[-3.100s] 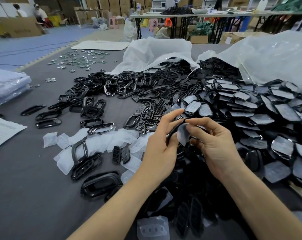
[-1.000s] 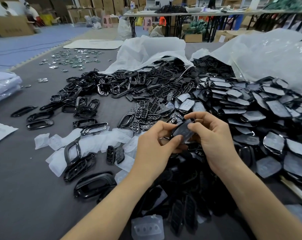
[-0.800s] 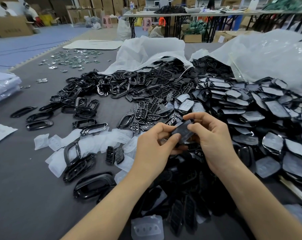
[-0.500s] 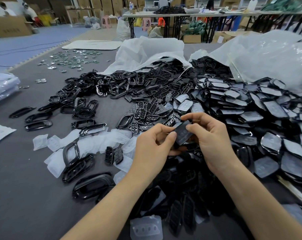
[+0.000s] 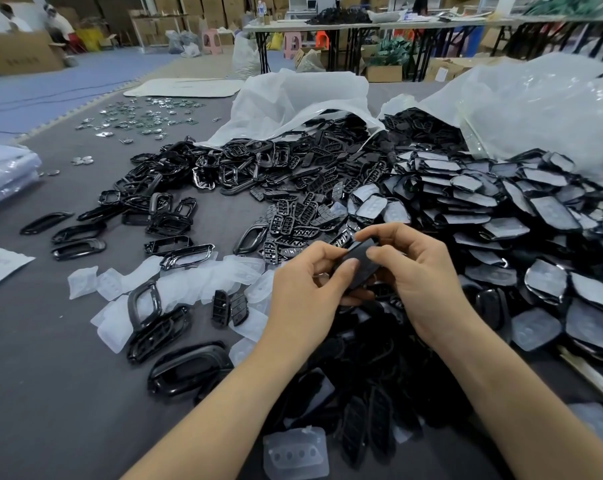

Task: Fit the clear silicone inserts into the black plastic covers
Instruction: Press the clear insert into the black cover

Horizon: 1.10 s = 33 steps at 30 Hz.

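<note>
A flat black plastic cover (image 5: 364, 266) is held between both hands. It is pinched by the curled thumb and fingers of the left hand (image 5: 307, 289), and its upper end is gripped by the bent fingers of the right hand (image 5: 421, 282). Loose clear silicone inserts (image 5: 189, 282) are scattered left of the left hand.

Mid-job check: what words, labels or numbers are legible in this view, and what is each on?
None legible.
Dark print on the cardboard box, far left: too blurred to read.
Faint print on the paper sheet, left edge: too blurred to read.
The white label on a far carton: too small to read.
The black cover being held: no marking shows.
</note>
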{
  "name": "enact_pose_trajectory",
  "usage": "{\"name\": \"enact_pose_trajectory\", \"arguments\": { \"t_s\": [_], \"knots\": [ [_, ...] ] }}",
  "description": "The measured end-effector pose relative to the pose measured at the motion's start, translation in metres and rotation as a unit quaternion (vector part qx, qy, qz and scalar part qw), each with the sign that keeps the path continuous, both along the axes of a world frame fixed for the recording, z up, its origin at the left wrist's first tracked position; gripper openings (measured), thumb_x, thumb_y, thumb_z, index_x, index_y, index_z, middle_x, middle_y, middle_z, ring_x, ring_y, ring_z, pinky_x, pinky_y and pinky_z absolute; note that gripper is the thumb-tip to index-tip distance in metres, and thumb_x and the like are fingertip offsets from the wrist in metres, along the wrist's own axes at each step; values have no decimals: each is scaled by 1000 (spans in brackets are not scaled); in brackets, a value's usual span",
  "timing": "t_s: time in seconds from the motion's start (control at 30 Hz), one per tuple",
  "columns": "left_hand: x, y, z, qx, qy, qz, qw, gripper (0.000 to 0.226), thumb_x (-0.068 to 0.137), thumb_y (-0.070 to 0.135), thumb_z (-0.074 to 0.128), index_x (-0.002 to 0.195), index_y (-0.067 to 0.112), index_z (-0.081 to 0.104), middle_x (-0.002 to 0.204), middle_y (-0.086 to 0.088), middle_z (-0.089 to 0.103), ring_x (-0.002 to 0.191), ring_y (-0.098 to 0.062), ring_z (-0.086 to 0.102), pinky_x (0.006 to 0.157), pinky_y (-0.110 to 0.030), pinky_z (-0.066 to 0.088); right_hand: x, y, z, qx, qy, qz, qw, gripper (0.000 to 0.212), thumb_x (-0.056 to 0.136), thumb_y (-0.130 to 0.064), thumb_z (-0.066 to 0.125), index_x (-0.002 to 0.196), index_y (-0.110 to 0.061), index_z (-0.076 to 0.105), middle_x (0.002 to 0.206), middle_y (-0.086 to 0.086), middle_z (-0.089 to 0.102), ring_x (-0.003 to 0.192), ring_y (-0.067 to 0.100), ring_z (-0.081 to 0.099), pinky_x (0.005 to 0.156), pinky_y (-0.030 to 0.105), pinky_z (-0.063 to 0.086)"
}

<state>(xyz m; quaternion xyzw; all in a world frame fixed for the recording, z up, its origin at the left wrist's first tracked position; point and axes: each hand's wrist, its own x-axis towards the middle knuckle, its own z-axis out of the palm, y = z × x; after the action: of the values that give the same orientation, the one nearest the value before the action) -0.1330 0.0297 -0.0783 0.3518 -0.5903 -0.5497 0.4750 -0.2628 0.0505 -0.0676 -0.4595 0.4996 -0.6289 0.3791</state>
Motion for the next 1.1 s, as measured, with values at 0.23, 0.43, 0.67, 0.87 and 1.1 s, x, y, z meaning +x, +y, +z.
{"name": "enact_pose_trajectory", "arguments": {
  "t_s": [0.23, 0.43, 0.67, 0.87, 1.1],
  "knots": [
    [0, 1, 1, -3, 5, -7, 1000, 13, 92, 1, 58, 85, 12, 59, 72, 4, 72, 58, -20, 71, 52, -22, 55, -1, 0, 0, -8, 24, -6, 1000, 21, 89, 0, 59, 80, -15, 71, 73, 0, 68, 71, 15, 63, 67, 31, 55],
    [0, 0, -2, -10, -7, 1, 1000, 19, 92, 0, 59, 82, 17, 60, 71, 5, 72, 58, -21, 71, 52, -24, 56, 0, -2, 0, -4, 56, -20, 998, 23, 88, 2, 59, 78, -16, 70, 73, 5, 66, 70, 19, 59, 69, 36, 53],
    [1, -3, -9, -86, -88, 28, 992, 9, 89, 14, 63, 84, 22, 63, 73, -2, 72, 63, -30, 71, 62, -51, 58, 1, -1, 0, 5, 39, -31, 999, 27, 85, 6, 56, 74, -14, 68, 70, 12, 64, 64, 22, 57, 57, 27, 51],
    [2, -1, -3, -46, -44, 14, 998, 21, 92, 7, 61, 80, 25, 60, 76, 6, 74, 61, -20, 72, 58, -32, 60, -1, 0, 0, -5, 33, -14, 999, 20, 88, 1, 60, 81, -14, 72, 74, 1, 69, 73, 19, 64, 78, 43, 56],
    [2, 0, 0, -31, -14, 6, 999, 16, 91, 4, 61, 83, 17, 60, 75, 5, 73, 57, -18, 71, 52, -21, 55, -4, -2, -3, -7, 37, -14, 999, 23, 89, -6, 62, 77, -21, 75, 76, -2, 72, 76, 14, 66, 80, 39, 54]
  ]
}}
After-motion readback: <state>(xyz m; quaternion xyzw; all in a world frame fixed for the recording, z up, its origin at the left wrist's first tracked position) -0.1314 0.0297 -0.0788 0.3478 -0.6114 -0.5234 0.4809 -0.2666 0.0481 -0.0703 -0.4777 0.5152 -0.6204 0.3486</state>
